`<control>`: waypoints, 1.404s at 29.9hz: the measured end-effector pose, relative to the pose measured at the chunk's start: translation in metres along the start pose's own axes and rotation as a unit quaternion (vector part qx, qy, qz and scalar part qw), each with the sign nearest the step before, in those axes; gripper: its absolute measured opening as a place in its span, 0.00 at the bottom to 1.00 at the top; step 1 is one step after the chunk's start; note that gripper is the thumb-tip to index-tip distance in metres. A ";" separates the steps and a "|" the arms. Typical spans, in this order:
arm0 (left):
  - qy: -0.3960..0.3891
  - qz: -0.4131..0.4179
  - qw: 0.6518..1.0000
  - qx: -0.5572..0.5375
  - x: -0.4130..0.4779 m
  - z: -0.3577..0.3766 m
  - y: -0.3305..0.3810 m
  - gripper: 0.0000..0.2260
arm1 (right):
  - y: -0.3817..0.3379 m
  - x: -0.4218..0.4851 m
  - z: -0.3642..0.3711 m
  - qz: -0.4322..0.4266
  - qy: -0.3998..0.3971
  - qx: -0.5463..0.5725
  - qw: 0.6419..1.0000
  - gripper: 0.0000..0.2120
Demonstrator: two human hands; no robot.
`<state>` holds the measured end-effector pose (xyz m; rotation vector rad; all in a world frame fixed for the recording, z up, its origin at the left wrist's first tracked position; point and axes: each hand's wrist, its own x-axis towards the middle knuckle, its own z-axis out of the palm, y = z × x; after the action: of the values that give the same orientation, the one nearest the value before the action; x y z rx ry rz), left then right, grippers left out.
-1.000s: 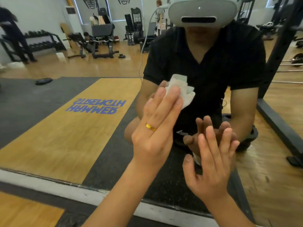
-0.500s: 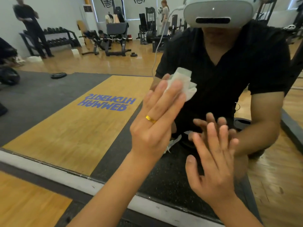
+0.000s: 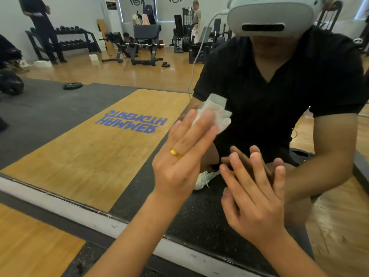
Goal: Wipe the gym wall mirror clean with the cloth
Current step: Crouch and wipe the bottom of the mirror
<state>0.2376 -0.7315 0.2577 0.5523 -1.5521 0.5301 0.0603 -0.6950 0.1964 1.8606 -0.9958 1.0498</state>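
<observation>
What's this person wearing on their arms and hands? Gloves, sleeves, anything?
No gloves and no watch show. The left hand carries a plain gold band ring on one finger; the right hand wears nothing. Both forearms are bare, and the reflection in the gym wall mirror shows a black short-sleeved shirt whose sleeves end above the elbows.

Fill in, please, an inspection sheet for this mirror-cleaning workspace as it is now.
Surface: wall mirror, reaching down near the floor; pale bottom frame scuffed.
Job's things: white cloth, crumpled, pressed to the glass.
Clutter: nothing seen.
Hands: left hand, fingers straight, presses the cloth; right hand flat against the glass.
Cables: white headset cable, seen in reflection.
Surroundings: reflected gym with dumbbell rack, weight plate, two people standing.
</observation>
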 end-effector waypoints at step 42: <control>0.005 -0.036 0.996 0.084 -0.055 -0.051 -0.069 0.14 | -0.034 0.024 0.000 -0.040 0.016 0.085 0.995 0.20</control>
<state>0.3234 -0.7509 0.2053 0.7299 -1.4798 0.6095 0.0989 -0.6877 0.2095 1.9969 -0.8265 1.1428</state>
